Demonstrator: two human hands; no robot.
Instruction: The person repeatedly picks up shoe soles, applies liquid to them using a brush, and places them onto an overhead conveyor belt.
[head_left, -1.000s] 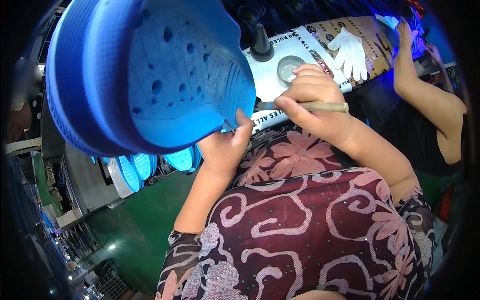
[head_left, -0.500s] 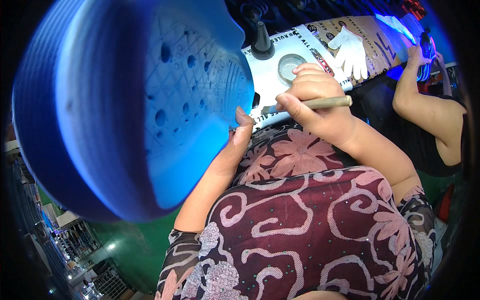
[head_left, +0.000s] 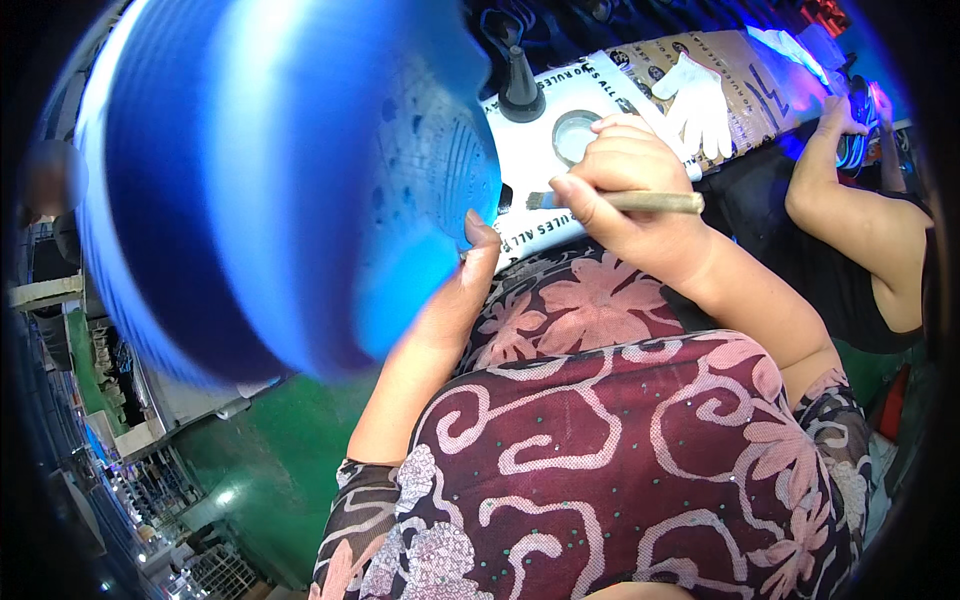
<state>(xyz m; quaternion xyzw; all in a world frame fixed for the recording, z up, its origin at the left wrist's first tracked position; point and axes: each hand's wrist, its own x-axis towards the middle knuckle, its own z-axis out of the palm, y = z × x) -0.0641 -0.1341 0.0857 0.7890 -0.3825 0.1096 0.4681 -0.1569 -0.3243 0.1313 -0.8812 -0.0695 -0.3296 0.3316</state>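
Note:
A large blue shoe sole [head_left: 420,200] with a ridged side wall and holes in its inner face fills the upper left, close up and partly blurred. My left hand [head_left: 478,255] grips its right-hand end; the thumb shows at the rim, and the other fingers are hidden behind the sole. In my right hand [head_left: 630,185] is a flat brush [head_left: 655,202] with a pale wooden handle. Its bristles point left toward the sole's end, with a small gap between. Just beyond my right knuckles stands a round glass dish [head_left: 574,136] that seems to hold clear liquid.
A dark cone-shaped container [head_left: 520,90] stands on the white printed covering [head_left: 530,140] of the bench. A white glove [head_left: 697,105] lies on brown printed covering farther right. At the far right, another person's arm [head_left: 850,200] reaches toward blue-lit items [head_left: 855,125].
The sole has tilted, its lower edge rising, so less of its inner face shows. The brush has shifted slightly up and stands apart from the sole's end.

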